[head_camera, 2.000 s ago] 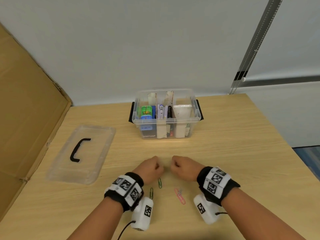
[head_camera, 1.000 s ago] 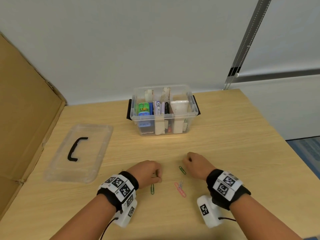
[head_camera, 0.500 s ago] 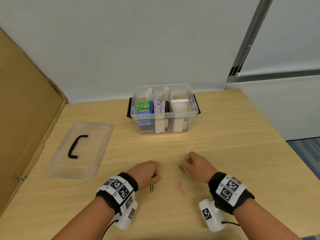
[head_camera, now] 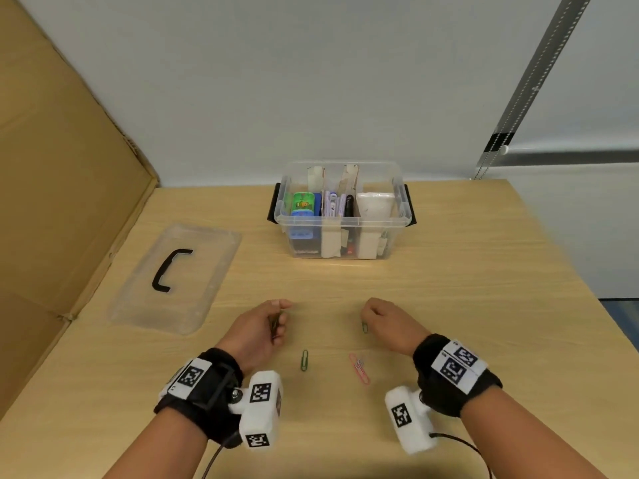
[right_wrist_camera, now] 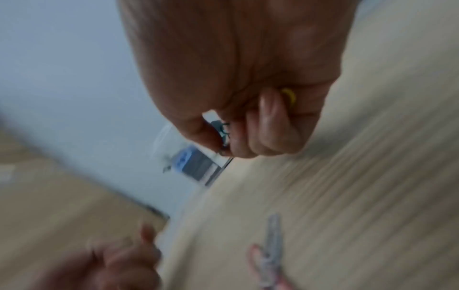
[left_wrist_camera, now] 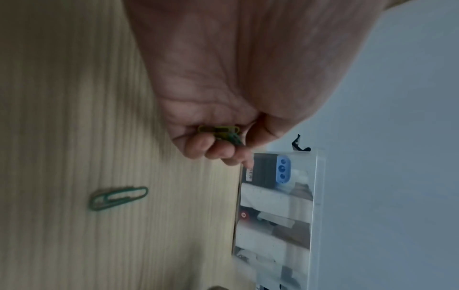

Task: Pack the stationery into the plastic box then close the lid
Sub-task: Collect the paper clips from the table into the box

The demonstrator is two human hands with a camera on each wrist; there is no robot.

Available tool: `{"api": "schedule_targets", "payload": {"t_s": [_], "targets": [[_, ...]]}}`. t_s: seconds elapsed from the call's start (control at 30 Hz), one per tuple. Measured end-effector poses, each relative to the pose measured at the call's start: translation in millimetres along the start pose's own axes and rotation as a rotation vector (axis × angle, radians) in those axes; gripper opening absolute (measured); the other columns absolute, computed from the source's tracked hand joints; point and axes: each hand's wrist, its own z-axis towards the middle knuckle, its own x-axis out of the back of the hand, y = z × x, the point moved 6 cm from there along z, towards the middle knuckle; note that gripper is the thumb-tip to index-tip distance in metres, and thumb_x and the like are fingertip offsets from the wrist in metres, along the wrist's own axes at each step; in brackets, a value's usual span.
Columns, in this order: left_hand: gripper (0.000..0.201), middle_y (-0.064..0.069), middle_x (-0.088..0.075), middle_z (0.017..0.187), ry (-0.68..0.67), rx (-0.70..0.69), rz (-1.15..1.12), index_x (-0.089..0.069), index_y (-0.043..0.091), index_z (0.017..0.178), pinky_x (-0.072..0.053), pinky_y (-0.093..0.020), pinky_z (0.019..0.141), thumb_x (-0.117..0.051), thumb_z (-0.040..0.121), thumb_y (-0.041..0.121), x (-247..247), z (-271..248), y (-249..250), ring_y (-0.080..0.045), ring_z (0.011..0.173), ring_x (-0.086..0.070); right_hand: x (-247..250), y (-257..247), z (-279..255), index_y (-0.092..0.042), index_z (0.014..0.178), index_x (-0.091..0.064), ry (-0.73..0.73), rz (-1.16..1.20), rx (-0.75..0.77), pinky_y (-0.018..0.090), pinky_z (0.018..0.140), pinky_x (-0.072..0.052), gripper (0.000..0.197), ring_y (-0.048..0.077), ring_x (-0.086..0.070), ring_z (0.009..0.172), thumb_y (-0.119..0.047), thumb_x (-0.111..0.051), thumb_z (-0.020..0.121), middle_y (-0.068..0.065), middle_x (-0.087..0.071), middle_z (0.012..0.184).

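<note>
Both hands have drifted apart since two seconds ago, when the fists sat knuckle to knuckle at centre frame; the left hand [head_camera: 257, 328] has also lifted and turned, and a green clip that lay between them is now at the right hand's fingertips.

Nearest, at lower centre of the head view, one green paper clip [head_camera: 304, 359] and a pink paper clip [head_camera: 359, 372] tangled with a small silver one lie loose on the wooden table [head_camera: 484, 323]. Just above them, the left hand curls round a small bunch of yellow and green clips [left_wrist_camera: 219, 131], held narrowly against the palm. The right hand [head_camera: 387, 323] pinches another green clip [head_camera: 364, 327] at its fingertips, with a yellow clip [right_wrist_camera: 289, 96] tucked under its curled fingers.

Judged from this, gathering is the step in hand. It would go best by sliding each flat clip toward a fingertip and pinching its end, keeping the collected ones trapped in the palm, and lifting the tangled pair as one.

Farther up at left lies the clear lid [head_camera: 176, 276], handle up. At upper centre the open plastic box [head_camera: 342, 210] stands already part filled, so the clips and lid remain.
</note>
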Motion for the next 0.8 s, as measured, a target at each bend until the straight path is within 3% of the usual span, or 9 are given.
{"api": "schedule_targets", "payload": {"t_s": [0.1, 0.17, 0.23, 0.33, 0.47, 0.57, 0.67, 0.8], "targets": [[0.024, 0.002, -0.036, 0.06, 0.049, 0.015, 0.034, -0.054, 0.012, 0.088, -0.029, -0.023, 0.049, -0.035, 0.099, 0.021, 2.9, -8.0, -5.5, -0.012, 0.053, -0.035, 0.5, 6.8, -9.9, -0.014, 0.074, -0.044, -0.144, 0.767, -0.053, 0.022, 0.041, -0.022, 0.023, 0.012, -0.028, 0.051, -0.017, -0.028, 0.091, 0.0, -0.038, 0.063], [0.024, 0.005, -0.036, 0.059, 0.066, -0.035, 0.285, -0.054, 0.014, 0.084, -0.028, -0.023, 0.05, -0.04, 0.099, 0.025, 0.9, -17.0, -5.2, -0.01, 0.053, -0.034, 0.1, 9.3, -15.1, -0.011, 0.077, -0.048, -0.19, 0.926, -0.03, 0.023, 0.041, -0.023, 0.028, 0.013, -0.033, 0.053, -0.019, -0.026, 0.094, 0.003, -0.044, 0.065], [0.023, 0.009, -0.041, 0.061, 0.083, -0.131, 0.718, -0.053, 0.016, 0.079, -0.03, -0.022, 0.054, -0.05, 0.095, 0.032, -3.1, -23.3, -4.7, -0.007, 0.056, -0.037, -0.7, 12.8, -14.3, -0.009, 0.082, -0.05, -0.189, 0.904, -0.033, 0.024, 0.042, -0.025, 0.026, 0.013, -0.036, 0.053, -0.015, -0.028, 0.096, 0.004, -0.046, 0.066], [0.032, 0.005, -0.06, 0.075, 0.121, -0.202, 1.147, -0.054, 0.018, 0.079, -0.039, -0.022, 0.061, -0.069, 0.079, 0.046, -7.4, -23.0, -12.5, -0.009, 0.066, -0.052, -0.1, 12.7, -9.4, -0.011, 0.086, -0.052, -0.165, 0.592, 0.003, 0.02, 0.039, -0.024, 0.024, 0.009, -0.033, 0.047, -0.003, -0.031, 0.094, -0.001, -0.041, 0.062], [0.024, 0.008, -0.061, 0.084, 0.146, -0.178, 1.24, -0.048, 0.025, 0.078, -0.04, -0.02, 0.062, -0.069, 0.08, 0.037, -7.5, -18.8, -22.1, -0.007, 0.075, -0.055, 0.8, -0.3, -14.7, -0.023, 0.091, -0.055, -0.13, -0.225, 0.274, 0.021, 0.057, -0.038, 0.017, 0.006, -0.043, 0.057, -0.013, -0.043, 0.095, -0.009, -0.05, 0.068], [0.013, 0.003, -0.064, 0.088, 0.143, -0.225, 1.309, -0.051, 0.022, 0.085, -0.045, -0.024, 0.069, -0.059, 0.089, 0.031, -14.5, -17.6, -18.1, -0.013, 0.08, -0.059, -6.1, -5.3, -21.8, -0.022, 0.106, -0.052, -0.196, -0.5, 0.359, 0.021, 0.053, -0.032, 0.014, 0.003, -0.037, 0.051, -0.022, -0.053, 0.092, -0.011, -0.042, 0.059], [0.01, 0.004, -0.059, 0.084, 0.124, -0.247, 1.439, -0.048, 0.02, 0.09, -0.039, -0.023, 0.065, -0.049, 0.094, 0.029, -22.4, -15.1, -16.3, -0.013, 0.075, -0.053, -10.0, -7.3, -23.1, -0.023, 0.109, -0.052, -0.203, -0.685, 0.387, 0.018, 0.051, -0.028, 0.017, -0.001, -0.036, 0.053, -0.027, -0.052, 0.093, -0.012, -0.04, 0.06], [0.011, 0.001, -0.057, 0.082, 0.069, -0.263, 1.513, -0.043, 0.017, 0.093, -0.038, -0.023, 0.062, -0.042, 0.097, 0.027, -27.3, -10.7, -20.4, -0.014, 0.071, -0.051, -15.1, -10.7, -23.9, -0.019, 0.105, -0.054, -0.217, -0.735, 0.37, 0.026, 0.059, -0.033, 0.013, 0.012, -0.045, 0.069, -0.025, -0.048, 0.094, -0.014, -0.043, 0.068]]}}
